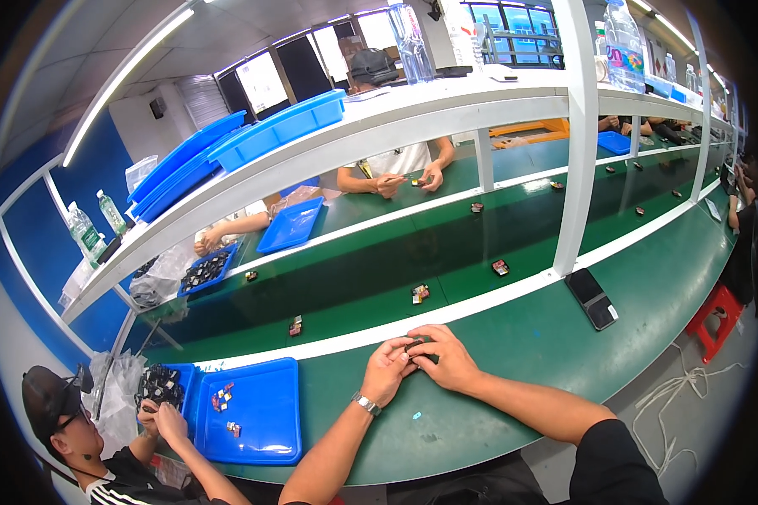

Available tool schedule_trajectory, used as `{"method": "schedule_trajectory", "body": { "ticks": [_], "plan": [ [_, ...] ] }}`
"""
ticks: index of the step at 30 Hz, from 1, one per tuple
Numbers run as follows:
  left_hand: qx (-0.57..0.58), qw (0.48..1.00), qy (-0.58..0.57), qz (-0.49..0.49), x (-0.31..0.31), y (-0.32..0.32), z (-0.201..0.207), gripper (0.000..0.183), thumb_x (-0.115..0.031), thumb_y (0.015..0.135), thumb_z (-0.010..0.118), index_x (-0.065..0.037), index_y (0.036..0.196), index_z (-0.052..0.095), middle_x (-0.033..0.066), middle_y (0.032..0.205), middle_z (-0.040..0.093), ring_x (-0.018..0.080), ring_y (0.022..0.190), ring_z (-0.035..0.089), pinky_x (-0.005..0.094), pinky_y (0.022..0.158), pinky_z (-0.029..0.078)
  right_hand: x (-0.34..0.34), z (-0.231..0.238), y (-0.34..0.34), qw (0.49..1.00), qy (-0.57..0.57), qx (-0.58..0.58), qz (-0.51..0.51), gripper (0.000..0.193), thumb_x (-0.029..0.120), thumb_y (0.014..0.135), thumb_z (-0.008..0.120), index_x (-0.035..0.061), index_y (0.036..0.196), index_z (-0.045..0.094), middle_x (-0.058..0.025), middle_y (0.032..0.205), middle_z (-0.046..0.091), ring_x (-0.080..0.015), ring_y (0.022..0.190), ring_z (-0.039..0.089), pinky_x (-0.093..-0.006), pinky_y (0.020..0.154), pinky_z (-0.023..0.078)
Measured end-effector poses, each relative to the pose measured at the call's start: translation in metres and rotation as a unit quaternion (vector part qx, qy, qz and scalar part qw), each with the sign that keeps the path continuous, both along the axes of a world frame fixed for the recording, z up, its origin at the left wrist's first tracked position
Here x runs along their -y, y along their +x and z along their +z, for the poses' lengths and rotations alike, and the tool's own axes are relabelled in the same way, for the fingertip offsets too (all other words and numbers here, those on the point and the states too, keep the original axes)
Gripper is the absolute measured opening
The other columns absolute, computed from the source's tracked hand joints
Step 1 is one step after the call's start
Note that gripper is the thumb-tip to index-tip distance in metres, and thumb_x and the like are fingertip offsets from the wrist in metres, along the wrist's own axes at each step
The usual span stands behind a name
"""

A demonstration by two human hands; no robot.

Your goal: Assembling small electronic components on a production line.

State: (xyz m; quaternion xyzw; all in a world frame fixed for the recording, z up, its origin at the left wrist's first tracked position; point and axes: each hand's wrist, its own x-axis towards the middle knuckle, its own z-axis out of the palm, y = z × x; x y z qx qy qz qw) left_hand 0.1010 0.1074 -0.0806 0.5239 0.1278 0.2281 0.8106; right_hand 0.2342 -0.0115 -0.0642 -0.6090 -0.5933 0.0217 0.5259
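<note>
Over the green worktable (480, 421), my left hand (382, 372), with a metal watch at its wrist, and my right hand (446, 360) meet close together. Fingers of both are closed round a small dark part (413, 345); most of it is hidden by the fingertips, so its exact kind does not show. A tiny light-blue piece (417, 415) lies on the tabletop below my hands. To the left of my left forearm is a blue tray (261, 450) with a few small red, yellow and white parts (222, 397) in it.
Beyond a white rail, small red-and-black parts (420, 293) lie spaced along a green belt (362, 295). A black phone-like device (592, 300) lies beside a white post (574, 168). At left, a co-worker (76, 429) handles black parts (160, 385). Blue trays and bottles stand on the overhead shelf (379, 130).
</note>
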Motion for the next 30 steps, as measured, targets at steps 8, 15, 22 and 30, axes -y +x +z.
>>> {"method": "schedule_trajectory", "body": {
  "ticks": [8,15,22,30],
  "plan": [
    [0.020,0.999,-0.011,-0.025,0.000,-0.001,-0.002,0.027,-0.005,0.098,0.051,-0.001,0.124,0.048,0.0124,0.125,0.058,0.0194,0.111,0.060,0.0341,0.094,0.051,0.001,0.001,0.001,1.000,-0.003,0.005,-0.005,0.017,0.006,0.076,0.072,0.0075,0.093,0.072,-0.0072,0.123,0.060,-0.0275,0.118,0.051,-0.0372,0.095,0.047],
    [0.014,1.000,0.004,0.011,0.004,0.002,0.000,0.027,-0.006,0.098,0.050,-0.002,0.124,0.048,0.0116,0.125,0.058,0.0190,0.110,0.060,0.0351,0.094,0.052,0.001,0.005,0.000,1.000,0.014,-0.002,0.024,0.015,0.002,0.078,0.065,0.0047,0.092,0.070,-0.0099,0.123,0.059,-0.0295,0.120,0.050,-0.0394,0.099,0.044],
    [0.000,1.000,-0.023,0.010,0.002,0.002,0.000,0.026,-0.005,0.098,0.049,-0.004,0.124,0.048,0.0105,0.118,0.061,0.0184,0.107,0.061,0.0356,0.094,0.052,0.006,0.020,0.003,0.994,0.060,0.092,-0.008,0.017,0.002,0.075,0.066,0.0042,0.091,0.064,-0.0089,0.105,0.059,-0.0280,0.101,0.057,-0.0378,0.084,0.050],
    [-0.010,1.000,-0.022,0.006,0.002,0.001,0.001,0.028,-0.008,0.098,0.051,-0.004,0.126,0.048,0.0098,0.116,0.060,0.0180,0.106,0.061,0.0357,0.094,0.052,0.006,0.017,0.001,0.986,0.040,0.154,-0.047,0.018,0.007,0.073,0.072,0.0074,0.091,0.067,-0.0065,0.098,0.059,-0.0239,0.094,0.060,-0.0333,0.074,0.054]
  ]
}}
